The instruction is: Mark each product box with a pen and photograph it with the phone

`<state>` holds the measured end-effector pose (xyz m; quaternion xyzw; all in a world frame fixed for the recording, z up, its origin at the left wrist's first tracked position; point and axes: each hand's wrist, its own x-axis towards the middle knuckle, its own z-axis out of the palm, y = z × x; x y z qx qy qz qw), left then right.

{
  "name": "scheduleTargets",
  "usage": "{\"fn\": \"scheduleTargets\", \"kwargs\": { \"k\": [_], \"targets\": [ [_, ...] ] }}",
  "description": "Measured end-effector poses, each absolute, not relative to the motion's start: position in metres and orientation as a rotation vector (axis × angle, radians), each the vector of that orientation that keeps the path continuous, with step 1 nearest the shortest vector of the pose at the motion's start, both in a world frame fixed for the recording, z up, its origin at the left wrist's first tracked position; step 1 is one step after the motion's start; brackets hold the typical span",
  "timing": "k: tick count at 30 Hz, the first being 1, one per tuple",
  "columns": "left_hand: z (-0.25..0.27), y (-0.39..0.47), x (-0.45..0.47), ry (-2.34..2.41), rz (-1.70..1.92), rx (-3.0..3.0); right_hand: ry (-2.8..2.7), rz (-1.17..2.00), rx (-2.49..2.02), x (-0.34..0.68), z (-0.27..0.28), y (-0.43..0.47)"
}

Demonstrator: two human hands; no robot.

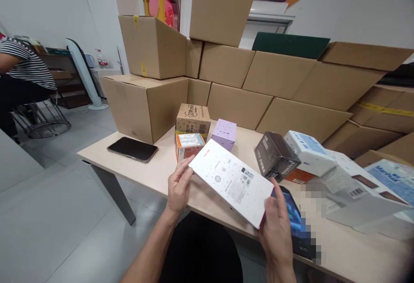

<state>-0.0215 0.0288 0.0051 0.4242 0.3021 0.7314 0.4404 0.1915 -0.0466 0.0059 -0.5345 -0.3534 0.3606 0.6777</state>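
A flat white box (231,181) with small printed specks, a red mark and a label with codes is held tilted above the table's front edge. My left hand (180,184) pinches its left corner between thumb and fingers. Around the opposite, right end my right hand (277,222) is closed, thumb on the printed face. Just beyond the box stand an orange-and-white carton (189,145), a brown printed carton (193,119) and a small purple box (224,133). Beside my right hand lies a dark tablet-like device (293,214) with a lit bluish screen, partly hidden by that hand.
A phone (133,149) lies on the table (97,148) at left. To the right are a dark brown box (274,156) and white-and-blue packs (310,151). Large cardboard boxes (239,102) are stacked along the back. A person in a striped top (29,61) sits far left.
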Motion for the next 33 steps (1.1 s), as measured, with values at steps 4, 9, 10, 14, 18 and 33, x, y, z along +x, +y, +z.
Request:
{"fn": "scheduleTargets", "kwargs": {
  "k": [4,9,10,14,18,33],
  "targets": [
    [0.004,0.029,-0.02,0.694,1.887,0.949,-0.865,1.003,-1.115,0.197,0.009,-0.054],
    [0.003,0.031,-0.02,0.715,1.918,0.786,-1.113,0.99,-1.124,0.204,0.01,-0.06],
    [0.002,0.031,-0.021,0.735,1.926,0.787,-1.123,0.952,-1.163,0.204,0.01,-0.06],
    [-0.001,0.032,-0.021,0.776,1.997,0.875,-1.207,0.692,-1.362,0.207,0.008,-0.058],
    [0.001,0.023,-0.021,0.818,2.008,0.981,-1.346,0.504,-1.521,0.209,0.007,-0.058],
    [0.027,0.009,-0.083,1.227,1.489,1.08,-1.749,0.54,-1.672,0.183,0.023,-0.047]
  ]
}}
